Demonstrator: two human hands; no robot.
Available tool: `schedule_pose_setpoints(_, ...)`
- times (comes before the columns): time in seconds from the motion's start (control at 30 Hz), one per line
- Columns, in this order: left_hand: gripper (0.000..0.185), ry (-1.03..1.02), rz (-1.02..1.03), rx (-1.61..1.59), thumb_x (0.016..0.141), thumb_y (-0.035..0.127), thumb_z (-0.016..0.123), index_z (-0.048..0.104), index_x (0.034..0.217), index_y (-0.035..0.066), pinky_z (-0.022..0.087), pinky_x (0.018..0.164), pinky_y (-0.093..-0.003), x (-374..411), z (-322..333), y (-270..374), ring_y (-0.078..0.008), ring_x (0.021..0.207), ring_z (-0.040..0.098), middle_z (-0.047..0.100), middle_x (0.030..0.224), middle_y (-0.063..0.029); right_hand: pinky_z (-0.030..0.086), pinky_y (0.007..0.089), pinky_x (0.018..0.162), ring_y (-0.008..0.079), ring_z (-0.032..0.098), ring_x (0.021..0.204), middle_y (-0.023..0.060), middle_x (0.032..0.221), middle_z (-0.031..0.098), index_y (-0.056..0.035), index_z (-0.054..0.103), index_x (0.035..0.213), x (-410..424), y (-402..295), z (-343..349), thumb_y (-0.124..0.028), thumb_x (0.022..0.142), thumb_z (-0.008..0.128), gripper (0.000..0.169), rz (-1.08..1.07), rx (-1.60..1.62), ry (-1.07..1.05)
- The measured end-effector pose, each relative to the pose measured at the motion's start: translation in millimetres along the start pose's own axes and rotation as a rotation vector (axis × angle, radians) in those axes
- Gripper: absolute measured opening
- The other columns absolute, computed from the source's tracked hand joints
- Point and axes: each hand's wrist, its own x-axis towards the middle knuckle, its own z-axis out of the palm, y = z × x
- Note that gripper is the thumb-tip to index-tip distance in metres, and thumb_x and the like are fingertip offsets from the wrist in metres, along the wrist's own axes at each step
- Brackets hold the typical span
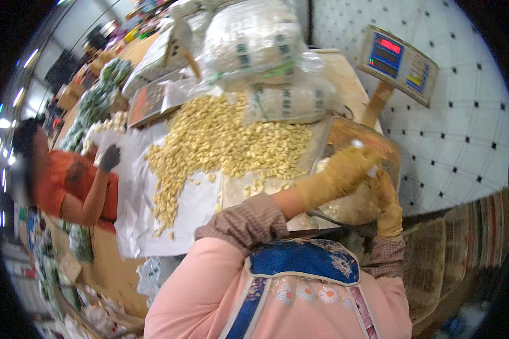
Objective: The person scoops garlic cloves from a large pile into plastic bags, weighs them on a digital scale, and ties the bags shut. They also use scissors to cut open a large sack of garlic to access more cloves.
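Note:
Both my hands wear yellowish rubber gloves and meet above the platform scale on the right of the table. My left hand reaches across, its fingers closed by a small white bit. Close against it, my right hand is bent inward, with white plastic between the two. Under them a clear plastic bag with pale pieces in it rests on the scale; both hands appear closed on its gathered top, though blur hides the fingertips. A wide heap of peeled garlic cloves spreads to the left.
The scale's lit display stands on a post. Filled plastic sacks are stacked at the back, beside a shallow metal tray. White sheeting covers the near-left table. At left, a person in orange wears a dark glove.

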Motion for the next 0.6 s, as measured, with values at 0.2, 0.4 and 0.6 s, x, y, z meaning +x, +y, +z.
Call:
schedule_pose_setpoints(0.2,0.027,0.012,0.284,-0.155,0.069,0.012,0.058,0.055,0.096,0.013,0.04,0.083,-0.0457,1.3,40.8,4.5,-0.0365,0.103,0.05,0.051,0.113,-0.0177,0.043,0.0272,0.077,0.0144,0.052,0.088,0.0065,0.099,0.058,-0.0033,0.053,0.108,-15.8,43.1,-20.4,-0.025,0.085,0.059,0.032,-0.035,0.029,0.145)
schedule_pose_setpoints(0.4,0.018,0.04,0.35,-0.014,0.071,0.023,0.059,0.061,0.088,0.017,0.028,0.088,-0.0564,-13.7,42.8,9.4,-0.0388,0.109,0.046,0.039,0.13,-0.0213,0.043,0.0277,0.073,0.0151,0.052,0.083,0.0068,0.094,0.058,-0.0028,0.054,0.103,-21.6,68.9,-30.2,-0.023,0.085,0.058,0.028,-0.011,0.017,0.146)
schedule_pose_setpoints(0.6,0.03,0.163,0.267,-0.028,0.064,0.027,0.064,0.059,0.09,0.012,0.03,0.094,-0.0517,-50.1,61.7,-1.8,-0.0385,0.114,0.039,0.047,0.12,-0.0131,0.044,0.0281,0.069,0.0158,0.053,0.078,0.0071,0.089,0.058,-0.0023,0.055,0.097,16.8,91.7,-48.8,-0.021,0.084,0.058,0.023,-0.036,0.025,0.141)
